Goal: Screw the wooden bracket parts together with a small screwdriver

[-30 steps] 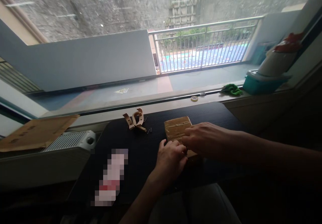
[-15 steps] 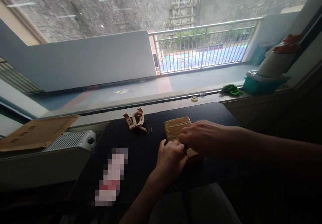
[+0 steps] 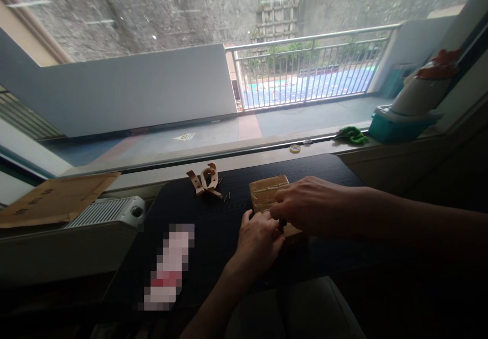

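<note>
A small brown cardboard box [image 3: 269, 187] with clear tape over it lies on the black table. My left hand [image 3: 260, 232] grips the box's near left side, its fingers curled over the top. Over the right part of the box is my right hand [image 3: 299, 204], closed, its fingertips meeting the left hand's fingers. A small dark thing [image 3: 282, 222] shows under the right fingers; its kind cannot be made out. The hands hide much of the box's top. Farther left on the table are curved wooden pieces [image 3: 206, 181] with holes, beside several small metal pins [image 3: 227, 196].
A blurred pink and red item [image 3: 173, 257] lies on the table [image 3: 213, 237] at left. A brown envelope [image 3: 57, 199] rests on the radiator [image 3: 110, 212]. On the windowsill are a tape roll [image 3: 295, 148], a green cloth [image 3: 351, 135] and a teal box [image 3: 400, 124].
My right hand has shifted very slightly over the box, and the dark thing beneath its fingers shows a little more. My left hand and the box stay in place.
</note>
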{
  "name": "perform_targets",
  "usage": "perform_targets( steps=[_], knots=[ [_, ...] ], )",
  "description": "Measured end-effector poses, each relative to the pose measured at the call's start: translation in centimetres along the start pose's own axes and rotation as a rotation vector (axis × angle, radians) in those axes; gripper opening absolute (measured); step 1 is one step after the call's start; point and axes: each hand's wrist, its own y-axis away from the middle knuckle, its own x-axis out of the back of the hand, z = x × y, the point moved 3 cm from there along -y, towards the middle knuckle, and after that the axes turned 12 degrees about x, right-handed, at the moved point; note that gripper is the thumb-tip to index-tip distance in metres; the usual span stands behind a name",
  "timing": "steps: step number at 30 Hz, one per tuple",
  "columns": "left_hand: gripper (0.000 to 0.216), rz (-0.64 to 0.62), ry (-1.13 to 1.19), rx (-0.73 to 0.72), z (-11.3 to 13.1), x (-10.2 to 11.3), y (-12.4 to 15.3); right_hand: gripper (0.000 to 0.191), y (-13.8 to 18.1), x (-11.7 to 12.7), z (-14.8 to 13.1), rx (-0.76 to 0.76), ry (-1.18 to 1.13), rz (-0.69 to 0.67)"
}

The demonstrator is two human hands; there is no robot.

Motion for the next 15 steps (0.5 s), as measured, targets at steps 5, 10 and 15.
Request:
perform_targets(
  steps=[5, 10, 15],
  knots=[
    [0.008, -0.012, 0.019, 0.024, 0.0, 0.1, 0.0, 0.009, 0.1, -0.5, 0.3, 0.012, -0.014, 0.04],
    [0.007, -0.016, -0.003, 0.025, 0.1, 0.2, 0.1, 0.007, 0.2, -0.9, 0.6, -0.01, -0.018, 0.066],
    [0.013, -0.03, -0.012, 0.022, 0.1, 0.1, 0.1, 0.008, 0.3, 0.1, 0.1, -0.043, 0.003, 0.027]
  ],
)
